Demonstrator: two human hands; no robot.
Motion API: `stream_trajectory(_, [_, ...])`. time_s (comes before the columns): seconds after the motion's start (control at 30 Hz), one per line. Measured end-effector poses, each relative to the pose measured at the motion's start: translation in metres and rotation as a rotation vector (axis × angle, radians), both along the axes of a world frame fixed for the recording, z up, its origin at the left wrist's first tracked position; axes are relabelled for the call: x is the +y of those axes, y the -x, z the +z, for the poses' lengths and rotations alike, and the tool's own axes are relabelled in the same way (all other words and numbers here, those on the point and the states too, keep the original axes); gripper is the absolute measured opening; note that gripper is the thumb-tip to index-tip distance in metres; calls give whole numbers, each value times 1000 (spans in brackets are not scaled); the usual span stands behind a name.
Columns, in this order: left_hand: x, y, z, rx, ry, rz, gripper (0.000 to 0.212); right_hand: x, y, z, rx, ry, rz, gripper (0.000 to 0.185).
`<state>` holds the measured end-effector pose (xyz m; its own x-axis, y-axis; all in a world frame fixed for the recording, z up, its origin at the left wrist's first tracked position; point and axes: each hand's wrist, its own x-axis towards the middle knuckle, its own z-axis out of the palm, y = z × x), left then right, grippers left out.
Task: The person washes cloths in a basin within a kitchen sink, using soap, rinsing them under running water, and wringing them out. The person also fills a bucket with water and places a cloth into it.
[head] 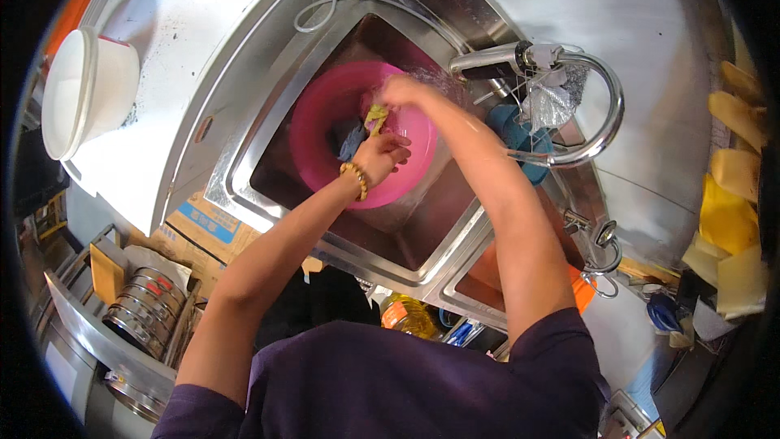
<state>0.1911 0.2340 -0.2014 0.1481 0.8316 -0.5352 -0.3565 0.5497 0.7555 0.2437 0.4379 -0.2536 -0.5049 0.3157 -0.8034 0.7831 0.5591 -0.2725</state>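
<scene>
A pink plastic basin (304, 167) stands in a stainless steel sink (277, 186). My left hand (381, 155), with a beaded bracelet (354, 180) at the wrist, is over the basin, its fingers partly bent beside a yellow-green cloth (376, 117); whether it grips the cloth cannot be told. A dark blue-grey cloth (351, 143) lies just left of these fingers. My right hand (399, 91) is at the basin's far side, blurred, near splashing water; its fingertips and anything in them are hidden. Behind it is a chrome faucet (487, 62).
A curved chrome spout (612, 103) arches right of my right forearm, above a blue container (536, 161). A white bucket (91, 94) sits on the white counter (177, 49) at left. A thin hose (390, 3) runs along the sink's back. A second sink basin (481, 283) adjoins at right.
</scene>
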Motion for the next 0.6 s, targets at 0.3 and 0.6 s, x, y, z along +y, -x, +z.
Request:
stream_trajectory(0.3, [3, 47, 63, 414, -660, 234, 19, -39, 29, -17, 134, -211, 876, 23])
stream_trajectory(0.6, [119, -1, 107, 283, -898, -583, 27, -45, -11, -6, 49, -182, 938, 16])
